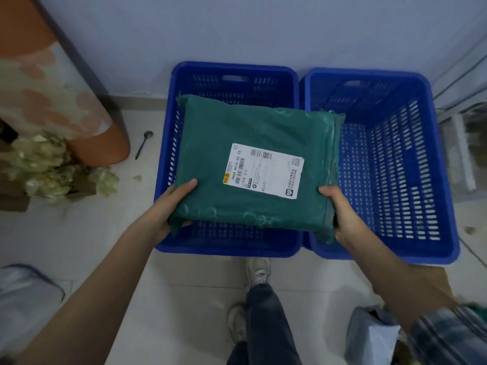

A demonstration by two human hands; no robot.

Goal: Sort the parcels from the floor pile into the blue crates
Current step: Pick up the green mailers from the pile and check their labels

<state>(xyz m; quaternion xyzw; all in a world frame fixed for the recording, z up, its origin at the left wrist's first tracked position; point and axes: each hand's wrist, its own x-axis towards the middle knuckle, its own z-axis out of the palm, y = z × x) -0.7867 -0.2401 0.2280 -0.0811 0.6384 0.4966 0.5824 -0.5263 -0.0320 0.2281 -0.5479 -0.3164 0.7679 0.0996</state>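
A large green plastic parcel [237, 127] with a white shipping label facing up hangs over the left blue crate [226, 248]. Its right edge reaches over the rim of the right blue crate [395, 154]. My left hand [171, 204] grips the parcel's near left corner. My right hand [340, 214] grips its near right corner. Both crates stand side by side against the wall, and the right one shows a bare slotted floor. The parcel hides most of the left crate's inside.
A grey parcel [369, 335] lies on the floor at the lower right, another pale one [23, 299] at the lower left. An orange bin [87, 138] with scraps around it stands at the left, a black spoon [143, 144] beside it. My feet [259, 272] stand just before the crates.
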